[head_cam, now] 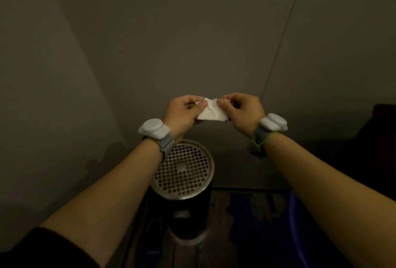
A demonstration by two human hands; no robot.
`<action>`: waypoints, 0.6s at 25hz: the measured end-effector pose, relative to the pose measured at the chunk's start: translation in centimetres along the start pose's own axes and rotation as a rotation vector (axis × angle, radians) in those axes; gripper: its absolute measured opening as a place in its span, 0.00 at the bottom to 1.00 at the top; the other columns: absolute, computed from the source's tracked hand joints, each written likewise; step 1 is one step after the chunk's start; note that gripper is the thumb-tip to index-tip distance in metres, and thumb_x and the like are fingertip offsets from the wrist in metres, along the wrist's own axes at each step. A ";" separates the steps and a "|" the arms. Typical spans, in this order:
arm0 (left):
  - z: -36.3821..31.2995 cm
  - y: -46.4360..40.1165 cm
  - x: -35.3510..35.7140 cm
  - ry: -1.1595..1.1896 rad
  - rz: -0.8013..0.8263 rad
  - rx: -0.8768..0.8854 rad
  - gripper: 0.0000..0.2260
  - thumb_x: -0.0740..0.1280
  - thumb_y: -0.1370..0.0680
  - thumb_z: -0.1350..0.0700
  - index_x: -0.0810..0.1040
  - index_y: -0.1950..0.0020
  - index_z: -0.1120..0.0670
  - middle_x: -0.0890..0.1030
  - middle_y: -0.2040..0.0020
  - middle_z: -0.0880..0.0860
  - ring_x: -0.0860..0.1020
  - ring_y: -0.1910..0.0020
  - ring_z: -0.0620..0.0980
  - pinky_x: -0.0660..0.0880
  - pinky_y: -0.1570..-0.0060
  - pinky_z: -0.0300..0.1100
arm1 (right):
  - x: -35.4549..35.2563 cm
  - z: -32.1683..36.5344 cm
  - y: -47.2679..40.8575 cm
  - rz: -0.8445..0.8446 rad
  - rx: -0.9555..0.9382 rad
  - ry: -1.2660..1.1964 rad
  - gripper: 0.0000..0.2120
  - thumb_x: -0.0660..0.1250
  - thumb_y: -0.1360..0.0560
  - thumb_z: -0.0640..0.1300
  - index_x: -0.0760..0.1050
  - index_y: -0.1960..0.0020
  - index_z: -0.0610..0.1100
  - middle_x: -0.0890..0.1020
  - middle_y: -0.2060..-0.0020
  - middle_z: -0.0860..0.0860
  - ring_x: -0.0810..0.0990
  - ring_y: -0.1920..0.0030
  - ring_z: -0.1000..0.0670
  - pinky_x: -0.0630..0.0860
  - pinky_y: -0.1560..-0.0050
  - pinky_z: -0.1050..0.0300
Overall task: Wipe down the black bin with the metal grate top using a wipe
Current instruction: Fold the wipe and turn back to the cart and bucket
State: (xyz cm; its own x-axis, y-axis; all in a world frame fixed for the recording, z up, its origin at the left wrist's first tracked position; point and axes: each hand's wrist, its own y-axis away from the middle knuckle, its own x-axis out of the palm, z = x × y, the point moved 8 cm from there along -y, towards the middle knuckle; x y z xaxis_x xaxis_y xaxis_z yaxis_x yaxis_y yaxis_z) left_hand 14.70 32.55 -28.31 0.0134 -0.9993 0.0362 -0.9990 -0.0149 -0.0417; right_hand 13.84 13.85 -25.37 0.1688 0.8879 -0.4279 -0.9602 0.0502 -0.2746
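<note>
The left hand [182, 113] and the right hand [242, 111] both pinch the white wipe [211, 113], stretched between them; fingers closed on its edges. The bin [188, 212] stands below the hands, apart from the wipe; its grate [184, 171] faces up.

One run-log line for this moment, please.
stage: preparing wipe | left hand + right hand: both pinch wipe | bin: untouched, below hands

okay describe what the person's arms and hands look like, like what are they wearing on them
Both forearms are bare. Each wrist carries a rounded, pale grey-white puck-shaped device on a grey fabric strap edged in yellow-green: one by the left hand, one by the right hand. A dark sleeve shows pushed up high on the left arm. No gloves or rings can be seen in the dim light.
</note>
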 end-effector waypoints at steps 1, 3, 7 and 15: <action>-2.6 -0.5 1.8 0.003 0.024 -0.035 0.04 0.71 0.23 0.60 0.83 0.52 0.52 0.85 0.53 0.61 0.83 0.55 0.53 0.82 0.59 0.44 | -2.7 1.8 -1.0 -0.015 0.044 0.012 0.05 0.71 0.26 0.52 0.83 0.54 0.53 0.86 0.60 0.52 0.85 0.57 0.50 0.82 0.53 0.45; -5.4 -0.3 3.5 0.016 0.015 -0.050 0.04 0.71 0.23 0.60 0.83 0.51 0.52 0.85 0.52 0.60 0.84 0.56 0.52 0.82 0.59 0.42 | -5.0 3.8 -1.4 0.014 0.081 0.016 0.06 0.72 0.26 0.51 0.83 0.51 0.50 0.86 0.61 0.50 0.85 0.57 0.48 0.82 0.52 0.44; -13.7 0.3 9.1 0.025 0.033 -0.114 0.04 0.71 0.24 0.58 0.84 0.53 0.50 0.86 0.55 0.55 0.85 0.58 0.48 0.81 0.62 0.39 | -14.0 9.5 -2.2 0.001 0.183 0.095 0.08 0.71 0.26 0.50 0.84 0.49 0.49 0.86 0.60 0.49 0.85 0.58 0.48 0.82 0.51 0.45; -25.9 3.6 24.1 -0.055 0.225 -0.143 0.02 0.74 0.26 0.55 0.85 0.58 0.52 0.87 0.59 0.54 0.85 0.60 0.50 0.82 0.61 0.44 | -33.8 16.6 -0.2 -0.067 0.296 0.320 0.07 0.72 0.26 0.51 0.84 0.51 0.50 0.85 0.61 0.51 0.84 0.57 0.50 0.79 0.52 0.56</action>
State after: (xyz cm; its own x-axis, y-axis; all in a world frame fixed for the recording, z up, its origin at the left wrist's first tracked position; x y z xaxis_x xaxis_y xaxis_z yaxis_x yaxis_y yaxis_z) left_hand 10.35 9.35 -1.69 -0.2109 -0.9774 -0.0124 -0.9730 0.2087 0.0986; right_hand 4.68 -8.56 3.42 0.2489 0.6941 -0.6755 -0.9592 0.2733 -0.0726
